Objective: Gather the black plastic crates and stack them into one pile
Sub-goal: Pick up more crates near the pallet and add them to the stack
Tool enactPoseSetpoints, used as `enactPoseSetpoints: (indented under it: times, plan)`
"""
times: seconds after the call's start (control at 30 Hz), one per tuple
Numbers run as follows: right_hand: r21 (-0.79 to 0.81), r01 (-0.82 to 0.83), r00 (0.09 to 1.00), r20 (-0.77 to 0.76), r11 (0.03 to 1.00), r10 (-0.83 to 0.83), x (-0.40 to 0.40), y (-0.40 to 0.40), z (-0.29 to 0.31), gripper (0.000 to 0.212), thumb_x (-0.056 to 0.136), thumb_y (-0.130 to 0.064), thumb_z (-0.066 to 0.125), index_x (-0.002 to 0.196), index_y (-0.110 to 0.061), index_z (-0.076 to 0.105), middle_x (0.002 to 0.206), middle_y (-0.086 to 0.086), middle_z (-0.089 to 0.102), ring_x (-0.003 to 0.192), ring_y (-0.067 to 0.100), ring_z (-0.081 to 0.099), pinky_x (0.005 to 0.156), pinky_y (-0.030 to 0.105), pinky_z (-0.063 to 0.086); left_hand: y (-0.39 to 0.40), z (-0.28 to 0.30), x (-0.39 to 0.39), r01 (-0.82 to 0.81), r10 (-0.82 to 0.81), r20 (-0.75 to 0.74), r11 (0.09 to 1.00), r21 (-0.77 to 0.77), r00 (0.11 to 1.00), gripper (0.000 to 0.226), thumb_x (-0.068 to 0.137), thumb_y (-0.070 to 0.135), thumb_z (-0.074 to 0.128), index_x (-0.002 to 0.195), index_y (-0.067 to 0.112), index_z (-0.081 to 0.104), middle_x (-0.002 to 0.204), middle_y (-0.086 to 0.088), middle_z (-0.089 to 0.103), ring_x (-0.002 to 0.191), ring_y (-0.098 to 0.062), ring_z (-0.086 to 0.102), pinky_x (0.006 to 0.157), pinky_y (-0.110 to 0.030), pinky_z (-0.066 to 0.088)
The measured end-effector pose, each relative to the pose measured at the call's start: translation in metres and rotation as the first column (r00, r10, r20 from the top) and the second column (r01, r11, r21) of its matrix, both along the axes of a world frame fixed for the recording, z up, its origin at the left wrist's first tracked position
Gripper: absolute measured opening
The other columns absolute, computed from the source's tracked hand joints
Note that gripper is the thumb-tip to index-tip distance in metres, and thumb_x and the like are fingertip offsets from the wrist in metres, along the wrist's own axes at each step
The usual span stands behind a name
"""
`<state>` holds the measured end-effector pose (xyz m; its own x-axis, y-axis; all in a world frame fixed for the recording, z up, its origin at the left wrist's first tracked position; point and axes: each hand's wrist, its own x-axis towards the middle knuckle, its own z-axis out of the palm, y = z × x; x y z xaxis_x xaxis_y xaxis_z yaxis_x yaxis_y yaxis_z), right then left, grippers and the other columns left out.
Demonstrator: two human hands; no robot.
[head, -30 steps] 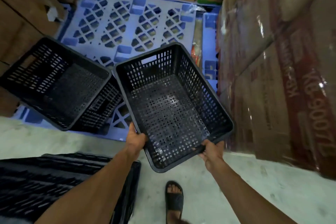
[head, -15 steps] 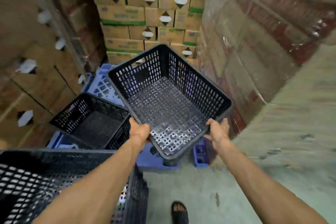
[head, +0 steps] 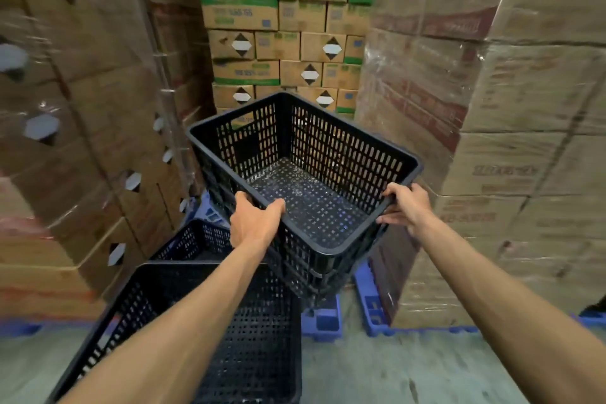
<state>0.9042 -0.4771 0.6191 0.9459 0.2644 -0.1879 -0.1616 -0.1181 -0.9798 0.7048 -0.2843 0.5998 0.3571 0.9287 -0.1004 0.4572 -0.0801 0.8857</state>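
Note:
I hold a black perforated plastic crate (head: 328, 154) up in the air, open side up and tilted toward me. My left hand (head: 254, 223) grips its near-left rim and my right hand (head: 405, 207) grips its near-right corner. Below my left forearm stands another black crate (head: 262, 338), close to me on the floor. A third black crate (head: 193, 239) lies farther back on the left, partly hidden behind the held one.
A blue plastic pallet (head: 323, 321) lies under the held crate. Shrink-wrapped cardboard cartons rise on the left (head: 82, 108) and right (head: 492, 108), with more stacked cartons (head: 278, 26) behind. Grey concrete floor (head: 393, 371) runs along the bottom.
I have lifted the held crate off the pallet area and raised it higher while my view tilted up. The near crate has come further into view at lower left.

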Motion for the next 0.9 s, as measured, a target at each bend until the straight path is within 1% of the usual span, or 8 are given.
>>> enactPoseSetpoints:
  times: [0.13,0.3,0.47,0.6,0.7,0.77,0.83,0.9]
  plan:
    - [-0.059,-0.119,0.992,-0.038,0.991,0.117,-0.032,0.016,0.003,0.031,0.074,-0.010,0.061,0.103,-0.008,0.050,0.079,0.027,0.065,0.054,0.039,0.066,0.041,0.034,0.057,0.003,0.005,-0.055,0.003,-0.005,-0.023,0.995,-0.095,1.000,0.072,0.052,0.047,0.068,0.113,0.019,0.042,0.100,-0.005,0.063,0.075,-0.023,0.066,0.071,-0.046,0.061]
    - [-0.149,-0.290,0.956,-0.095,0.945,0.279,-0.051,0.053,-0.016,0.027,0.078,-0.006,0.062,0.101,-0.003,0.048,0.080,0.026,0.056,0.038,0.032,0.061,0.035,0.031,0.051,-0.001,-0.012,-0.106,-0.099,0.082,-0.092,0.974,-0.204,0.992,0.087,0.060,0.035,0.074,0.134,0.006,0.038,0.083,-0.004,0.070,0.057,-0.016,0.071,0.055,-0.035,0.062]
    - [-0.306,-0.447,0.894,-0.172,0.840,0.413,-0.055,0.077,-0.044,0.030,0.083,-0.011,0.059,0.110,0.001,0.054,0.087,0.029,0.065,0.047,0.033,0.066,0.040,0.037,0.057,-0.019,-0.033,-0.130,-0.137,0.091,-0.313,0.982,-0.127,0.945,0.109,0.066,0.058,0.066,0.146,0.003,0.019,0.099,-0.008,0.072,0.085,-0.027,0.072,0.076,-0.043,0.060]
    - [-0.459,-0.462,0.875,-0.098,0.759,0.474,-0.061,0.094,-0.043,0.042,0.093,-0.030,0.056,0.122,0.000,0.050,0.091,0.023,0.069,0.043,0.028,0.066,0.040,0.036,0.056,-0.022,-0.030,-0.140,-0.184,0.202,-0.519,0.979,0.085,0.830,0.103,0.056,0.084,0.054,0.128,0.011,0.043,0.112,-0.009,0.066,0.101,-0.033,0.064,0.082,-0.041,0.053]
    - [-0.696,-0.361,0.857,0.014,0.620,0.515,-0.059,0.100,-0.041,0.069,0.093,-0.044,0.055,0.144,-0.009,0.025,0.118,0.021,0.063,0.098,0.038,0.067,0.080,0.048,0.058,-0.021,-0.028,-0.141,-0.176,0.283,-0.513,0.953,0.247,0.810,0.094,0.053,0.088,0.051,0.109,0.013,0.053,0.102,-0.005,0.064,0.094,-0.031,0.063,0.077,-0.042,0.055]
    - [-0.802,-0.240,0.826,0.127,0.547,0.549,-0.053,0.100,-0.041,0.089,0.090,-0.048,0.058,0.152,-0.010,0.008,0.150,0.020,0.036,0.132,0.040,0.043,0.099,0.051,0.044,-0.020,-0.030,-0.139,-0.160,0.347,-0.482,0.908,0.387,0.804,0.088,0.053,0.087,0.053,0.106,0.017,0.050,0.110,-0.005,0.054,0.102,-0.030,0.057,0.075,-0.042,0.054]
    - [-0.826,-0.195,0.738,0.231,0.528,0.634,-0.055,0.099,-0.039,0.095,0.087,-0.047,0.063,0.154,-0.022,0.001,0.156,0.019,0.015,0.140,0.041,0.024,0.102,0.053,0.037,-0.016,-0.033,-0.140,-0.033,0.287,-0.463,0.875,0.483,0.839,0.070,0.060,0.084,0.050,0.100,0.027,0.049,0.112,0.000,0.047,0.105,-0.029,0.047,0.080,-0.042,0.050]
    - [-0.848,-0.151,0.575,0.342,0.507,0.743,-0.061,0.100,-0.038,0.088,0.084,-0.050,0.064,0.152,-0.032,0.010,0.151,0.017,0.020,0.138,0.041,0.023,0.104,0.055,0.032,-0.010,-0.040,-0.144,0.167,0.128,-0.535,0.868,0.468,0.835,0.058,0.073,0.082,0.037,0.096,0.034,0.061,0.115,0.007,0.053,0.111,-0.029,0.037,0.096,-0.043,0.040]
